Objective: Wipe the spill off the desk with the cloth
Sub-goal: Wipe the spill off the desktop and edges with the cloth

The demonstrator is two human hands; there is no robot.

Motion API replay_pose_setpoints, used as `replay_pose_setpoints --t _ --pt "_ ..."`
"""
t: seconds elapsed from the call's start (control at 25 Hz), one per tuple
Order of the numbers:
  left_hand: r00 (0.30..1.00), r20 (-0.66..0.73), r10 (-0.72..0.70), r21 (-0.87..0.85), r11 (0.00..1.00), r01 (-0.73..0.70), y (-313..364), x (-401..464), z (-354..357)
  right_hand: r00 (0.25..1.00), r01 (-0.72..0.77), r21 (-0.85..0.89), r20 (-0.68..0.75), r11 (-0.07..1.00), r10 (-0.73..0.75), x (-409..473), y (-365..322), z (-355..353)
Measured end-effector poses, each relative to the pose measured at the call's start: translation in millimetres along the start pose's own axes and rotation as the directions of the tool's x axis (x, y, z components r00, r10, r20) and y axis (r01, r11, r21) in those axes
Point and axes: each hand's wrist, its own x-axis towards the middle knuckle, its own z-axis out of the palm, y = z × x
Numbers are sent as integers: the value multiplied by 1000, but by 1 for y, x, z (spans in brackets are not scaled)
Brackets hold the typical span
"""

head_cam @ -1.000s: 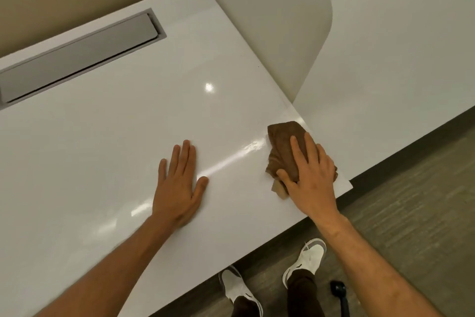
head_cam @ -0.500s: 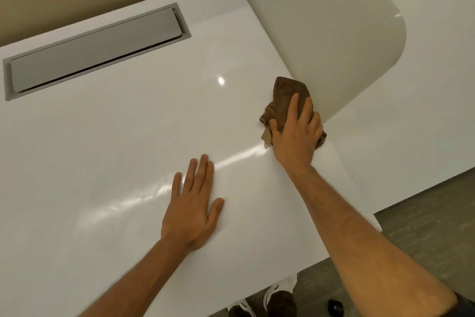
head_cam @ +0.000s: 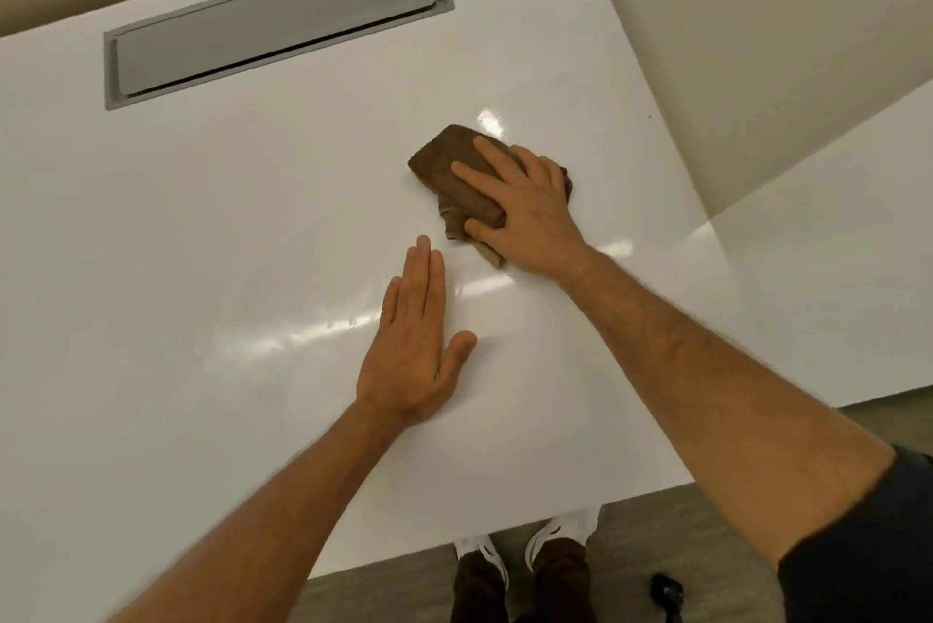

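A crumpled brown cloth [head_cam: 444, 165] lies on the glossy white desk [head_cam: 202, 243], right of its middle. My right hand [head_cam: 525, 208] presses down on the cloth, fingers spread over it and thumb hooked round its near edge. My left hand [head_cam: 414, 344] rests flat on the desk just in front of the cloth, fingers straight and together. Faint wet streaks [head_cam: 323, 327] glint on the surface to the left of my left hand. No distinct puddle shows.
A grey recessed cable flap [head_cam: 272, 21] runs along the back of the desk. A white curved divider panel [head_cam: 757, 41] rises at the right, with a neighbouring desk [head_cam: 833, 269] beyond. The front desk edge [head_cam: 505, 529] is near my shoes [head_cam: 550, 541]; a small black object [head_cam: 666, 589] lies on the floor.
My right hand has slid the cloth from the desk's right front corner up along the divider, then left toward the middle. The left hand stays flat; the view has shifted closer over the desk.
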Motion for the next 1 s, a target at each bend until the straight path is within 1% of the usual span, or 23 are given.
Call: replay_pose_setpoints --t 0.12,0.2,0.24,0.28,0.36,0.4,0.44,0.48,0.52,0.56,0.6,0.64,0.72,0.84,0.92,1.0 --pt "987 -138 -82 -177 982 57 -1 -1 -1 994 111 -18 -7 994 -111 -55 -16 14" --pt "976 -177 -128 -309 949 69 1 2 -3 990 137 -29 -18 990 -137 -88 -20 18" --pt "974 -174 -149 -349 934 80 1 -1 -6 990 140 -34 -24 990 -141 -106 -21 19" --pt "975 -158 -160 -358 929 94 -1 -5 -10 990 139 -46 -32 989 -141 -122 -20 19" --pt "985 -119 -129 -270 958 93 -17 -23 -21 992 96 -90 -78 991 -103 -157 -11 15" --pt "990 -96 -100 -193 978 80 -30 -38 -28 992 17 -123 -124 992 -32 -175 -7 14" --pt "995 -69 -79 -111 991 71 -46 -57 -37 979 -116 -156 -183 981 86 -193 -8 15" --pt "996 -45 -72 -35 997 70 -62 -78 -45 939 -281 -174 -251 944 233 -210 -13 18" --pt "996 -21 -82 25 996 82 -77 -101 -53 874 -436 -169 -316 884 370 -225 -23 24" --pt "994 3 -109 67 992 108 -89 -122 -59 805 -549 -157 -362 821 470 -236 -39 31" --pt "989 29 -146 90 986 143 -98 -140 -62 757 -616 -147 -381 774 531 -243 -57 39" --pt "982 49 -181 98 980 176 -104 -154 -63 739 -642 -143 -378 753 558 -248 -77 48" --pt "975 58 -216 92 973 210 -108 -171 -57 764 -622 -154 -332 767 553 -250 -114 64" --pt "980 25 -196 68 979 194 -112 -178 -48 835 -539 -174 -238 824 495 -229 -159 86" --pt "984 8 -177 38 984 177 -114 -176 -45 885 -459 -164 -173 873 433 -201 -182 96" --pt "984 -26 -174 -57 983 172 -116 -178 -45 938 -344 -133 -100 930 332 -180 -199 104"
